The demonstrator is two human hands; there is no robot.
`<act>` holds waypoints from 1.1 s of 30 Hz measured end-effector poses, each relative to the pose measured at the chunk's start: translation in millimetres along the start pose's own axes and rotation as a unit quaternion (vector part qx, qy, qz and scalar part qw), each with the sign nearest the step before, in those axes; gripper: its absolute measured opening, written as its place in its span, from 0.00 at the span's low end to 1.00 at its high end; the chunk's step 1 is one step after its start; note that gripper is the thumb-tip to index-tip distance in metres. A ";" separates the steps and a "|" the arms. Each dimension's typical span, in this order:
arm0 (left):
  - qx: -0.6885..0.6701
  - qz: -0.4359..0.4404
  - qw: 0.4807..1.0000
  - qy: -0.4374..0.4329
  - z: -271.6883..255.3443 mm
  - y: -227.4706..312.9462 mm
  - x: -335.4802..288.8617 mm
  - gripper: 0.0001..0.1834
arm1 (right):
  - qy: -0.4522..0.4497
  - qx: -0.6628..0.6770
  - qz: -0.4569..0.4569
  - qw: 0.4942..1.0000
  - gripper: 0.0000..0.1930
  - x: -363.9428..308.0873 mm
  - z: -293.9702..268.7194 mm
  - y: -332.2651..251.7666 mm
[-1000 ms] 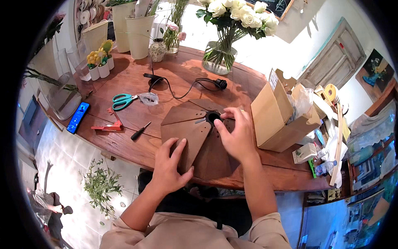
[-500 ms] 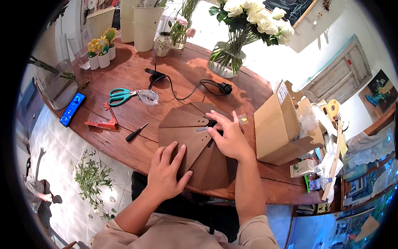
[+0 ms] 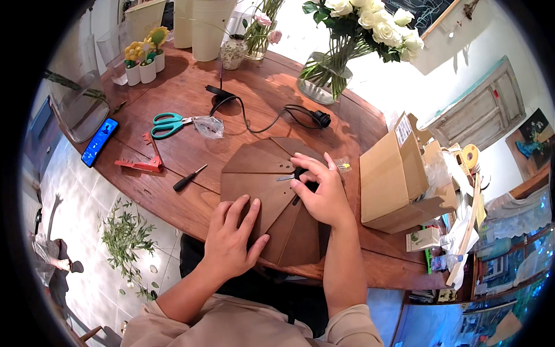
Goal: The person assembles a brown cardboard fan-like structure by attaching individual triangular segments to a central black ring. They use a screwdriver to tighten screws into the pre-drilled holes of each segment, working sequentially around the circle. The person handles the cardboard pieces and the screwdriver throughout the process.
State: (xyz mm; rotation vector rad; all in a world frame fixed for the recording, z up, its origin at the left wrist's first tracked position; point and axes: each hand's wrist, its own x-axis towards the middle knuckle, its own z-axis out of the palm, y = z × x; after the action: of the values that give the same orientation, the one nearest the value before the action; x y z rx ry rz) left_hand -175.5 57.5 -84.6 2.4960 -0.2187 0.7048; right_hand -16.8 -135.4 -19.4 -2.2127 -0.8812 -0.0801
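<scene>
A brown shade (image 3: 300, 234) made of several wedge-shaped panels lies on the wooden table in front of me, with a dark opening at its centre. My left hand (image 3: 232, 234) is open, its fingers spread across the shade's near left panels. At the central opening, my right hand (image 3: 319, 191) is closed, thumb and a bent finger pinched at a small grey metal strip (image 3: 285, 178). The index finger of that hand arches over the opening. Small holes show in the panels beside the strip. The strip's other end is hidden by my fingers.
Left of the shade lie a black-handled screwdriver (image 3: 189, 178), a red tool (image 3: 144, 163), teal scissors (image 3: 167, 125) and a phone (image 3: 100, 142). A black cord with a socket (image 3: 319, 119) lies beyond. An open cardboard box (image 3: 387, 179) stands right; a vase of white roses (image 3: 318, 87) stands behind.
The whole view has shifted slightly. Both hands keep nearly the same place on the shade, the right still pinching at the central opening.
</scene>
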 end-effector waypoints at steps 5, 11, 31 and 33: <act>-0.002 -0.015 1.000 -0.010 -0.9 -1.1 -1.9 0.40 | 0.004 0.024 0.022 0.999 0.20 2.0 3.9 -1.1; -0.049 0.000 0.993 0.105 -29.8 -30.9 31.1 0.33 | 0.018 0.000 0.000 1.000 0.19 0.7 3.0 -3.1; 0.203 -0.015 0.976 -0.076 13.7 -210.7 182.5 0.11 | 0.056 0.009 -0.014 0.998 0.18 -4.1 11.6 4.8; 0.206 -0.069 0.968 -0.123 6.6 -187.4 193.3 0.11 | 0.059 0.016 -0.012 0.998 0.18 -5.7 11.7 5.5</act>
State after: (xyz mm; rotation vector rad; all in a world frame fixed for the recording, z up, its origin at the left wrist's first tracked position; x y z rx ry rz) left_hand 45.9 210.3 -72.0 2.9619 0.0181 0.4127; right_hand -20.1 -133.6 -33.0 -2.1432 -0.8386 -0.2053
